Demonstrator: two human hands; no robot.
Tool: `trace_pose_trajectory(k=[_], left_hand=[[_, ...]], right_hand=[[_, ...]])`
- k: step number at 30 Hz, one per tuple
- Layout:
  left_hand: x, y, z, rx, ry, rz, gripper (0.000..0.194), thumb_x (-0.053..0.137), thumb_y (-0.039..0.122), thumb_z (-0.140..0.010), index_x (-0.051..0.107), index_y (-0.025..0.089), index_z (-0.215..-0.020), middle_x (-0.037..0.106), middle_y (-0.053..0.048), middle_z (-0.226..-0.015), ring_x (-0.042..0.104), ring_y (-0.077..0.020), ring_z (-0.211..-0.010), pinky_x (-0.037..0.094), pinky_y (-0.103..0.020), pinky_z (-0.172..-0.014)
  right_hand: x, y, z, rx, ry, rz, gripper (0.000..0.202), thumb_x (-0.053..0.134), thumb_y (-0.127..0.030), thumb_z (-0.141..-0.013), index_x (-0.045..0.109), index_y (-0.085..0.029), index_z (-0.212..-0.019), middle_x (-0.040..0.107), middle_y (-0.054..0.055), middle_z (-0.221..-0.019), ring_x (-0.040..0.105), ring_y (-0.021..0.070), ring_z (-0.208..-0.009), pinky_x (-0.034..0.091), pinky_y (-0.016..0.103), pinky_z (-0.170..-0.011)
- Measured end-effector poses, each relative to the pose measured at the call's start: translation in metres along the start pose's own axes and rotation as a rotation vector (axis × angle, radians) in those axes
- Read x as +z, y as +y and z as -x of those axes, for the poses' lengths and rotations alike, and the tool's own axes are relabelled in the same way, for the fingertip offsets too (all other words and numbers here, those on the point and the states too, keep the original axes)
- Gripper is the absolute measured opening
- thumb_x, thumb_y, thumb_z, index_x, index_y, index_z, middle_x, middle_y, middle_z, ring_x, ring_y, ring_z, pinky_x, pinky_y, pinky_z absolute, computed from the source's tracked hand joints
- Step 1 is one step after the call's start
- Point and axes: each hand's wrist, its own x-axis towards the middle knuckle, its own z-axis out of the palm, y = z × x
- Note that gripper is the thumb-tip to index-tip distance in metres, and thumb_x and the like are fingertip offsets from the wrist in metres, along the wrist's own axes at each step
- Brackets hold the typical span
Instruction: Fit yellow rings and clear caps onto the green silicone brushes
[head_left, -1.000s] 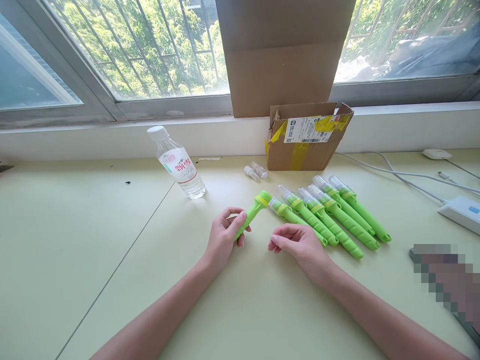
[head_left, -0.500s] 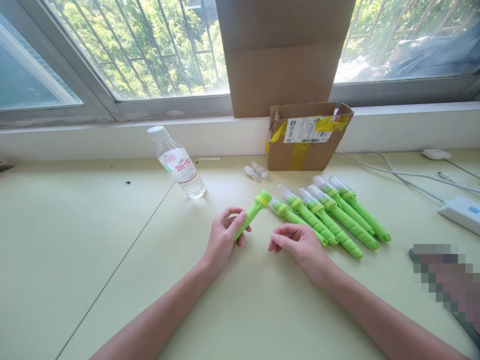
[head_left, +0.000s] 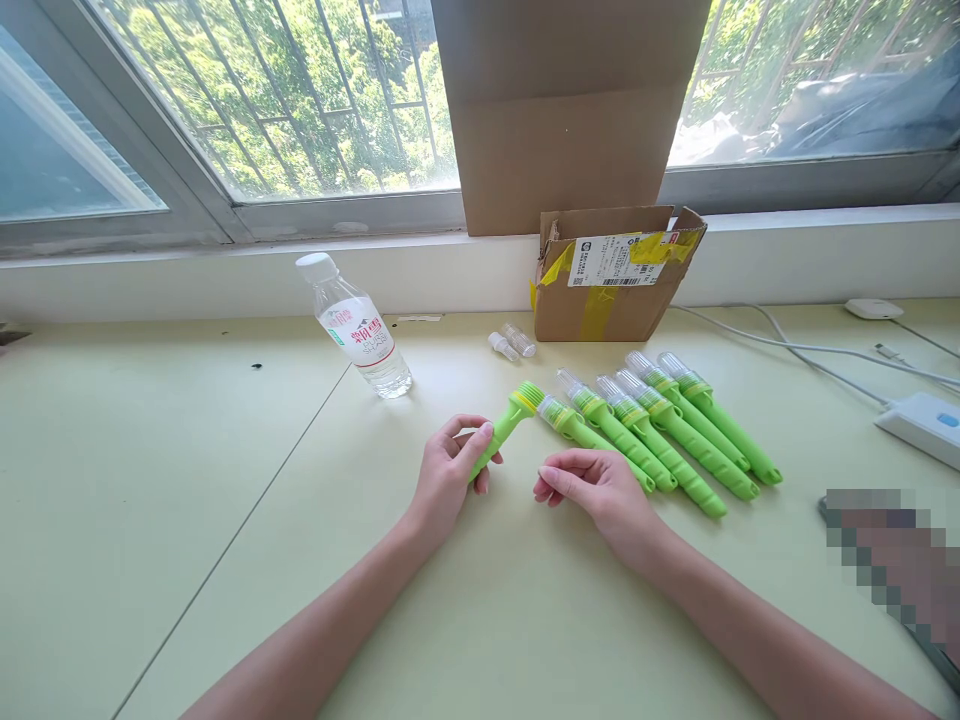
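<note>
A bright green handle with a ridged, yellow-ringed head (head_left: pixel 504 430) is gripped by my left hand (head_left: pixel 452 468), its head tilted up to the right and without a clear cap. My right hand (head_left: pixel 589 488) rests at the table to the right, thumb and fingertips pinched together; whether something tiny is between them cannot be seen. Beside and beyond that hand lie several green handles (head_left: pixel 679 440) side by side, each with a clear cap. Farther back, two small clear caps (head_left: pixel 513 342) lie together on the pale table (head_left: pixel 262 560).
A water bottle (head_left: pixel 363 328) stands at the left back. An open cardboard box (head_left: pixel 622 290) is against the wall. White cables (head_left: pixel 810 347) and a power strip (head_left: pixel 922 425) are at the right, above a pixelated dark object (head_left: pixel 892 560).
My right hand has shifted very slightly to the left. The left hand and the green handle in it look unchanged.
</note>
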Motion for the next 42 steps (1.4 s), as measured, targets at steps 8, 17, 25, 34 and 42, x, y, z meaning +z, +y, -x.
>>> trace_pose_trajectory(k=[8,17,25,34,42], left_hand=[[0.0009,0.0005,0.0002,0.0,0.007,0.004,0.028,0.058,0.045,-0.083,0.052,0.019,-0.091,0.061,0.002,-0.064,0.045,-0.0069,-0.039,0.034,-0.021,-0.045],[0.0002,0.0005,-0.0002,-0.005,-0.003,0.012,0.028,0.059,0.046,-0.082,0.053,0.019,-0.09,0.061,0.002,-0.064,0.045,-0.0076,-0.04,0.035,-0.021,-0.045],[0.0004,0.0014,0.0009,-0.015,0.0,0.007,0.028,0.059,0.046,-0.082,0.053,0.02,-0.09,0.061,0.003,-0.064,0.045,-0.0073,-0.04,0.035,-0.021,-0.046],[0.0003,0.001,0.0007,-0.014,0.001,0.006,0.028,0.059,0.046,-0.082,0.053,0.02,-0.091,0.061,0.002,-0.065,0.045,-0.0075,-0.04,0.035,-0.022,-0.046],[0.0002,0.0011,0.0002,-0.016,0.006,0.013,0.028,0.061,0.045,-0.08,0.054,0.02,-0.09,0.062,0.002,-0.063,0.046,-0.0078,-0.04,0.035,-0.022,-0.046]], right_hand=[[0.0011,-0.0007,0.0008,0.012,0.012,-0.015,0.021,0.067,-0.037,-0.079,0.07,-0.016,-0.077,0.072,0.007,-0.075,0.064,0.017,-0.071,0.051,0.03,-0.071],[0.0025,0.0006,-0.0013,0.03,0.047,0.002,0.012,0.068,-0.03,-0.074,0.066,-0.018,-0.072,0.069,0.003,-0.069,0.061,0.0159,-0.067,0.048,0.029,-0.068],[0.0033,-0.0002,-0.0012,0.062,0.076,0.009,0.008,0.068,-0.026,-0.069,0.065,-0.018,-0.069,0.068,0.003,-0.067,0.061,0.0169,-0.066,0.048,0.03,-0.067],[0.0047,-0.0041,0.0002,0.067,0.079,0.009,0.013,0.067,-0.03,-0.068,0.064,-0.018,-0.067,0.068,0.004,-0.067,0.06,0.0174,-0.066,0.049,0.031,-0.069],[0.0036,-0.0027,0.0004,0.061,0.068,0.021,0.014,0.067,-0.031,-0.07,0.065,-0.018,-0.068,0.068,0.004,-0.067,0.06,0.0174,-0.066,0.049,0.032,-0.07]])
